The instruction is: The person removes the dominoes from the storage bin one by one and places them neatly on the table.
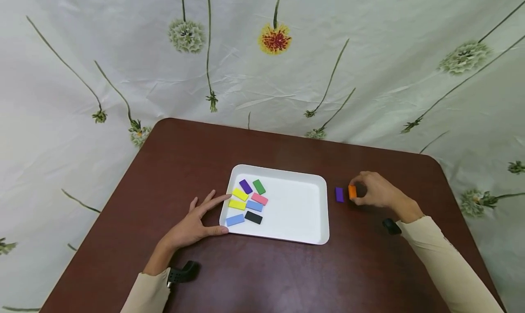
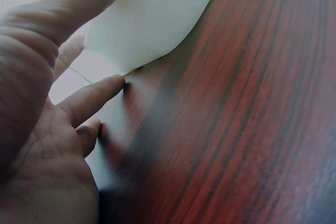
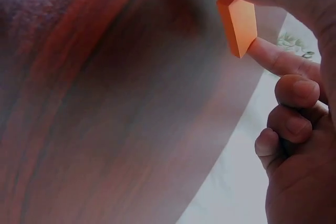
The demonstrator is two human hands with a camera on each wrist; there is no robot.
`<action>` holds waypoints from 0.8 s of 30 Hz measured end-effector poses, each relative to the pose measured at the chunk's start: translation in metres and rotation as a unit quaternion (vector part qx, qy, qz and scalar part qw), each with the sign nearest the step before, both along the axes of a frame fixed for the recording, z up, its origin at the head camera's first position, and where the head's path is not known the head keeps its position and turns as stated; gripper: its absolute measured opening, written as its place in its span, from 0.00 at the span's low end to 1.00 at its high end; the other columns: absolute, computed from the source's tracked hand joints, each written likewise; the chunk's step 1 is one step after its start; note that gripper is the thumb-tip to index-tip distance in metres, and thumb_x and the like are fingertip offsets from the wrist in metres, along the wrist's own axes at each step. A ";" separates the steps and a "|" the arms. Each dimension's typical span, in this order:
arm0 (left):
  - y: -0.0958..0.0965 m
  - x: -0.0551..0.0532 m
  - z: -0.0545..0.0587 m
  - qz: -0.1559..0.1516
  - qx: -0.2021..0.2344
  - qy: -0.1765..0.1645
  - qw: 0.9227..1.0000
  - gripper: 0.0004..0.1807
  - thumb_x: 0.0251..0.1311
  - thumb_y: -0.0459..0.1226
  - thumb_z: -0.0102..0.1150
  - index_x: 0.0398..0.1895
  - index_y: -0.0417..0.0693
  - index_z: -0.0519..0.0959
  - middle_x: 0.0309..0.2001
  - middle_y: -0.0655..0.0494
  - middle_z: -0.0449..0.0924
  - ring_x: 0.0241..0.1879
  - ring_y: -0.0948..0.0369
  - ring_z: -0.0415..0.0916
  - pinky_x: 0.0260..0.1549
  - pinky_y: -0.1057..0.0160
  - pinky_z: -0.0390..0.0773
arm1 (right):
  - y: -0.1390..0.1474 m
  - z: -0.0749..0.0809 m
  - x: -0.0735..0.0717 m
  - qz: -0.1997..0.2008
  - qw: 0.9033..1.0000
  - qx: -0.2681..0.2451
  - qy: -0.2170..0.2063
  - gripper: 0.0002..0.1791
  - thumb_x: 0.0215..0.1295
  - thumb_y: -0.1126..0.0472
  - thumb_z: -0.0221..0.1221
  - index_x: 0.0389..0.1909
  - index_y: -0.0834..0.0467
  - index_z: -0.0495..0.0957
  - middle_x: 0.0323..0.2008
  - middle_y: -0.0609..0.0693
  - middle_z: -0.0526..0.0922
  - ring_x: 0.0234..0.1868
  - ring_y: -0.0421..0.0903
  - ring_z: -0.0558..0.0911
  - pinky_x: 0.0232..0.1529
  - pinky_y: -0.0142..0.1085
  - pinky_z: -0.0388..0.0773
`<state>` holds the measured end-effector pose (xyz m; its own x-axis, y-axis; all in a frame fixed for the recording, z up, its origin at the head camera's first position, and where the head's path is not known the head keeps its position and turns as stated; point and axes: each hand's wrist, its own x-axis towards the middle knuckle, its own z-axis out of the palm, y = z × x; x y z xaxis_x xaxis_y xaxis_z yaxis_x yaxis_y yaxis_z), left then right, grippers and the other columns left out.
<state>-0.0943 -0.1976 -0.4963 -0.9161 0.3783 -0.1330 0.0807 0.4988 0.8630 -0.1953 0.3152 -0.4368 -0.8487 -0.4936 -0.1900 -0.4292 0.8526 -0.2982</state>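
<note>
Between thumb and index finger, my right hand (image 1: 375, 190) pinches an orange block (image 1: 352, 192) to the right of the white tray (image 1: 295, 238). The right wrist view shows the orange block (image 3: 239, 24) by its ends, the other fingers curled in. Just left of it a purple block (image 1: 339, 194) lies on the table. My left hand (image 1: 197, 224) touches the tray's left side, fingers spread, thumb at the near left corner. Inside the tray's left part lie a purple block (image 1: 245, 186), a green block (image 1: 259, 187), a black block (image 1: 253, 217), a pink block (image 1: 259, 198), and yellow and blue blocks.
The tray stands on a dark reddish-brown table (image 1: 287, 276) with rounded far corners. Behind and beside the table hangs a pale cloth (image 1: 246, 67) printed with flowers. Each wrist wears a black band, such as the left band (image 1: 184, 273).
</note>
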 end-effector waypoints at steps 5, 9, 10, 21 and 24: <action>-0.001 0.000 -0.001 0.000 0.001 -0.001 1.000 0.46 0.50 0.50 0.76 0.74 0.71 0.64 0.79 0.44 0.52 0.80 0.42 0.34 0.69 0.31 0.22 | -0.001 -0.007 0.001 -0.006 1.000 0.005 -0.006 0.19 0.52 0.58 0.72 0.43 0.65 0.84 0.51 0.67 0.83 0.65 0.75 0.69 0.64 0.65 0.68; 0.000 0.000 -0.001 0.000 0.001 -0.002 1.000 0.46 0.50 0.49 0.76 0.74 0.70 0.64 0.79 0.45 0.52 0.80 0.43 0.34 0.69 0.32 0.22 | 0.000 -0.010 0.001 -0.010 1.000 0.012 -0.009 0.19 0.53 0.58 0.71 0.44 0.64 0.84 0.53 0.68 0.82 0.65 0.75 0.70 0.63 0.64 0.69; 0.000 0.000 -0.001 0.000 0.001 -0.002 1.000 0.46 0.50 0.49 0.76 0.74 0.70 0.64 0.79 0.45 0.53 0.80 0.43 0.34 0.69 0.32 0.22 | 0.001 -0.011 0.001 -0.011 1.000 0.013 -0.009 0.19 0.53 0.58 0.71 0.44 0.64 0.84 0.53 0.69 0.82 0.65 0.75 0.70 0.64 0.64 0.69; 0.000 0.000 -0.002 0.004 -0.002 -0.004 1.000 0.46 0.50 0.50 0.76 0.74 0.70 0.65 0.79 0.44 0.51 0.80 0.43 0.35 0.70 0.32 0.22 | 0.000 -0.015 0.002 -0.003 1.000 0.006 0.005 0.21 0.53 0.59 0.71 0.46 0.66 0.84 0.51 0.67 0.83 0.62 0.72 0.74 0.62 0.63 0.71; 0.000 0.000 -0.002 0.005 -0.006 -0.005 1.000 0.46 0.50 0.50 0.76 0.74 0.71 0.64 0.79 0.43 0.50 0.80 0.43 0.35 0.70 0.32 0.22 | -0.001 -0.016 0.002 0.001 1.000 0.005 0.011 0.21 0.53 0.59 0.71 0.45 0.66 0.84 0.49 0.65 0.84 0.60 0.71 0.75 0.61 0.62 0.72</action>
